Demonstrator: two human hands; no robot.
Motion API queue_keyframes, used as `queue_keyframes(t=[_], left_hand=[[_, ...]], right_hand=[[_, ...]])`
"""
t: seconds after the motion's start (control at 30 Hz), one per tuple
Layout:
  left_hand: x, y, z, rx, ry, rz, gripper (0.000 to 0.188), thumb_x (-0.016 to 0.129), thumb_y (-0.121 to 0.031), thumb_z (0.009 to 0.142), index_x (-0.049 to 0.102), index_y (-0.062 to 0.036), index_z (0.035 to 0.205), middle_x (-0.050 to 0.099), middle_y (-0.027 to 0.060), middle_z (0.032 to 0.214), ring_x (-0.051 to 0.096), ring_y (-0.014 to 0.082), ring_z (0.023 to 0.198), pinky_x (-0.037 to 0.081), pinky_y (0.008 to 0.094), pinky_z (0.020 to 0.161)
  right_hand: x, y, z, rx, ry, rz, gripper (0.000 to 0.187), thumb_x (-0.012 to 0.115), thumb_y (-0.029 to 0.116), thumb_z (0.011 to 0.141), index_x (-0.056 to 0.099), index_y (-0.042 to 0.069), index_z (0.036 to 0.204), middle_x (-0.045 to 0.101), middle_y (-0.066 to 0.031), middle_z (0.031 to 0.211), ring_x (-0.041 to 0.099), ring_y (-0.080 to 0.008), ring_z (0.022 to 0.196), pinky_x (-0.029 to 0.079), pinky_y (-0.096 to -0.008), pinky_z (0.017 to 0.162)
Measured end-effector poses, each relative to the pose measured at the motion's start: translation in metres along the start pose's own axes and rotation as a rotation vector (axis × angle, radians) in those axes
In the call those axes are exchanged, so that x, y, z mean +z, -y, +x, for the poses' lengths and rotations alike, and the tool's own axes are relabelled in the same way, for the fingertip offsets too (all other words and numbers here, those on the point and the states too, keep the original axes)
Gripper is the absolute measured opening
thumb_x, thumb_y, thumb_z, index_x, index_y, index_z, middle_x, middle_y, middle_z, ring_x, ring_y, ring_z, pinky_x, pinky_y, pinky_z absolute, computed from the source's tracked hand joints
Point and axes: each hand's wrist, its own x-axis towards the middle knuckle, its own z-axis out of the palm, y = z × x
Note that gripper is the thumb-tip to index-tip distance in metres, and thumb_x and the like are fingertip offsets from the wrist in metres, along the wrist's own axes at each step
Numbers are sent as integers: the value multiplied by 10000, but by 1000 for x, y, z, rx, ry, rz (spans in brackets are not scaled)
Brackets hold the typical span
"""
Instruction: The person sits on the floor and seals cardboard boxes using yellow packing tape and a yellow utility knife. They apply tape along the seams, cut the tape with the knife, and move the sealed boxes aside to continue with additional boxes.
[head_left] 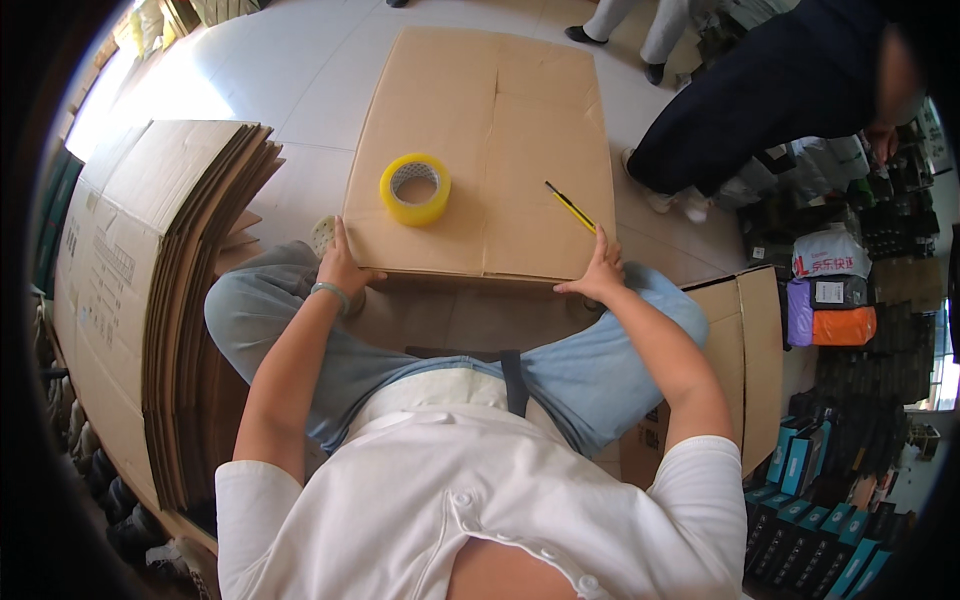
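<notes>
A large brown cardboard box [540, 140] stands in front of my crossed legs, its top flaps meeting along a middle seam. My left hand [343, 266] grips its near left corner, thumb along the front edge and fingers down the side. At the near right corner, my right hand [600, 272] holds the box the same way, fingers partly hidden behind it. A roll of tape [388, 200] with a yellow rim lies on the left part of the top. Close to my right fingers rests a slim yellow-and-black tool [572, 207], apparently a utility knife.
Flattened cardboard boxes [110, 260] stand stacked at my left. Another carton [715, 350] sits by my right knee. Farther right are wrapped parcels [835, 260] and dark boxes with blue ends [820, 530]. A person in dark clothes [740, 100] bends at the upper right; another's legs [660, 40] show beyond.
</notes>
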Motion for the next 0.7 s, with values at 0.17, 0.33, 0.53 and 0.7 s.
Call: queue_keyframes(t=[0.17, 0.33, 0.53, 0.7], left_hand=[[-2, -4, 3, -49, 10, 55, 1258, 885, -318, 532, 86, -5, 1452, 465, 260, 1266, 500, 392, 1147, 439, 406, 951], [-3, -6, 10, -54, 3, 54, 1219, 876, -318, 550, 111, -4, 1446, 461, 262, 1267, 496, 390, 1154, 437, 401, 954], [-1, -8, 19, -68, -14, 34, 1149, 858, -305, 577, 159, -9, 1440, 428, 259, 1316, 455, 387, 1202, 412, 398, 987], [-7, -6, 21, -68, 11, 24, 1121, 852, -299, 582, 185, -15, 1438, 415, 271, 1329, 433, 401, 1222, 402, 401, 1002]], right_hand=[[1, 5, -2, -12, -51, 1, 1362, 879, 481, 465, -38, 247, 1444, 104, -278, 1452, 243, -473, 1301, 263, -510, 1063], [4, 9, 0, -42, -149, -6, 1338, 875, 471, 482, -19, 234, 1449, 194, -244, 1411, 298, -457, 1261, 290, -494, 1045], [-2, 15, 7, -15, -135, -16, 1344, 870, 483, 487, -29, 229, 1453, 198, -249, 1414, 302, -448, 1270, 297, -469, 1047], [-1, 20, 11, 7, -92, -91, 1314, 832, 506, 558, -110, 315, 1453, 117, -300, 1464, 275, -485, 1297, 275, -511, 1054]])
